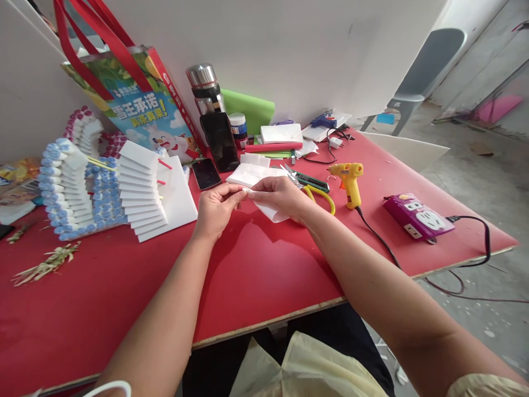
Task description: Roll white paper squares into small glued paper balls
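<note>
The left hand (215, 214) and right hand (281, 194) meet above the red tabletop (264, 275), near its middle, each grip pinched closed at thumb and forefinger on a small white piece (247, 191). The fingertips cover most of that piece, so its full shape cannot be made out, and the right hand's other fingers are largely out of sight. A thin white sheet (273, 213) shows under the right hand; whether it joins the piece, I cannot tell. Just behind, a stack of white paper (243, 173) is partly covered by the hands. The right hand and wrist hide part of the scissors (332, 203), leaving a yellow handle loop and blades visible. The glue gun (349, 181) stands in plain view, its cord passing behind the right forearm. At upper left, the printed bag (140, 113) has its red handles cut off by the frame edge.
</note>
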Demonstrator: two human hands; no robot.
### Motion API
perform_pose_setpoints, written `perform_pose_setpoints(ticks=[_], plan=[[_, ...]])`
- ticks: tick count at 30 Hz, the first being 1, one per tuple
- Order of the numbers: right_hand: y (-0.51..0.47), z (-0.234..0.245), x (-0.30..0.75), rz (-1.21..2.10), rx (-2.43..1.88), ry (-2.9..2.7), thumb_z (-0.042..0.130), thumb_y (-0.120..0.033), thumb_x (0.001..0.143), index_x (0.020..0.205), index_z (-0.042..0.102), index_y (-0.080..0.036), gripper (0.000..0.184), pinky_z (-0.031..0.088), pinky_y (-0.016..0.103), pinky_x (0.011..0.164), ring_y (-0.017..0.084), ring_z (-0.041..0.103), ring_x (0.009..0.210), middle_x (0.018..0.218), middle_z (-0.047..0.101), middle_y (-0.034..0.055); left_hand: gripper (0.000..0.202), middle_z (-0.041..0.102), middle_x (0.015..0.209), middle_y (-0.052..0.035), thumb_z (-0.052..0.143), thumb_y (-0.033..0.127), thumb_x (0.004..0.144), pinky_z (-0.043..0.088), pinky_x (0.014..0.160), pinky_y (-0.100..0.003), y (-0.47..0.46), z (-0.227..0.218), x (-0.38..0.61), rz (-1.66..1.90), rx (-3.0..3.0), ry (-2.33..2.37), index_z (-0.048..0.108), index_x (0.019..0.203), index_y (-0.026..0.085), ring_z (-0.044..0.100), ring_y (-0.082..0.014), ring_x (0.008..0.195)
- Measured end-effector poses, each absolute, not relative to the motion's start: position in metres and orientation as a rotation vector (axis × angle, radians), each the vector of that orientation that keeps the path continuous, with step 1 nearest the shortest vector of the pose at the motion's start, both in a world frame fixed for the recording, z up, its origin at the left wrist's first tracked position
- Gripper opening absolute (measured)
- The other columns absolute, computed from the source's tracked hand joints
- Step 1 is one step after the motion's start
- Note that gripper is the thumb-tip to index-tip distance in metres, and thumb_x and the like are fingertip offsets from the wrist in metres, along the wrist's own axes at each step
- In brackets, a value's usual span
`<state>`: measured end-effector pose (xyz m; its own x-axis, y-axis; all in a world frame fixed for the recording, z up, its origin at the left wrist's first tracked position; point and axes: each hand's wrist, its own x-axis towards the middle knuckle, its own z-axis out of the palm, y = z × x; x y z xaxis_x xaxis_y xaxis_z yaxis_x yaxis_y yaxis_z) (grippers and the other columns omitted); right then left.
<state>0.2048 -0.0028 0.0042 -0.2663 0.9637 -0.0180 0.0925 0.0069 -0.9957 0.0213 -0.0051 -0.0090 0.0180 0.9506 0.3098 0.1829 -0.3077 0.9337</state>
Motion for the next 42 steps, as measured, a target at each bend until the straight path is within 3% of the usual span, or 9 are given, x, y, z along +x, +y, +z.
perform_pose_setpoints(ticks=[3,8,12,19,28,38,42], plan=[[-0.002,0.002,0.202,1.169,-1.201,-1.559,0.073,-0.046,0.075,0.077,0.068,-0.016,0.030,0.039,0.024,0.053,0.013,0.054,0.062,0.068,0.063,0.0000,0.019,0.065,0.064,-0.0003,0.080,0.033,0.073,0.043,0.056,-0.024,-0.005,-0.010,0.022,1.356,1.547,1.187,0.080,0.086,0.019,0.052,-0.0102,0.055],[-0.006,-0.001,0.195,0.700,-1.255,-1.708,0.063,-0.033,0.081,0.069,0.064,-0.018,0.019,0.034,0.025,0.058,0.013,0.050,0.064,0.065,0.061,-0.0004,0.021,0.067,0.066,-0.0012,0.082,0.033,0.071,0.045,0.055,-0.024,-0.009,-0.009,0.029,1.393,1.485,1.224,0.080,0.085,0.018,0.054,-0.0104,0.054],[-0.012,-0.001,0.192,0.432,-1.175,-1.842,0.058,-0.027,0.086,0.074,0.063,-0.019,0.015,0.032,0.025,0.061,0.013,0.049,0.063,0.068,0.062,0.0001,0.018,0.067,0.065,-0.0005,0.080,0.031,0.073,0.046,0.055,-0.024,-0.011,-0.007,0.032,1.444,1.495,1.234,0.080,0.084,0.017,0.054,-0.0102,0.053],[-0.011,-0.004,0.193,0.486,-1.155,-1.854,0.056,-0.026,0.086,0.078,0.065,-0.017,0.015,0.033,0.024,0.060,0.013,0.049,0.063,0.068,0.063,0.0012,0.015,0.068,0.073,-0.0016,0.075,0.030,0.080,0.047,0.056,-0.023,-0.011,-0.013,0.031,1.522,1.727,1.262,0.080,0.086,0.017,0.057,-0.0107,0.057],[-0.010,-0.004,0.191,0.477,-1.214,-1.769,0.060,-0.026,0.083,0.068,0.062,-0.017,0.018,0.032,0.025,0.059,0.012,0.046,0.060,0.063,0.061,0.0001,0.018,0.071,0.086,-0.0044,0.064,0.024,0.090,0.051,0.068,-0.024,-0.020,-0.014,0.038,1.556,2.098,1.297,0.077,0.100,0.016,0.064,-0.0123,0.070],[-0.009,-0.005,0.190,0.685,-1.141,-1.587,0.060,-0.029,0.084,0.072,0.065,-0.016,0.018,0.038,0.025,0.063,0.013,0.052,0.064,0.070,0.065,0.0011,0.025,0.072,0.097,-0.0079,0.057,0.027,0.096,0.052,0.083,-0.031,-0.023,-0.015,0.045,1.621,2.205,1.266,0.075,0.111,0.019,0.066,-0.0174,0.088],[-0.008,-0.002,0.194,0.727,-1.122,-1.621,0.061,-0.025,0.082,0.072,0.066,-0.016,0.014,0.039,0.025,0.063,0.013,0.053,0.066,0.069,0.065,0.0010,0.019,0.070,0.091,-0.0052,0.066,0.032,0.090,0.054,0.078,-0.031,-0.019,-0.012,0.039,1.576,1.926,1.145,0.078,0.099,0.020,0.065,-0.0147,0.074]])
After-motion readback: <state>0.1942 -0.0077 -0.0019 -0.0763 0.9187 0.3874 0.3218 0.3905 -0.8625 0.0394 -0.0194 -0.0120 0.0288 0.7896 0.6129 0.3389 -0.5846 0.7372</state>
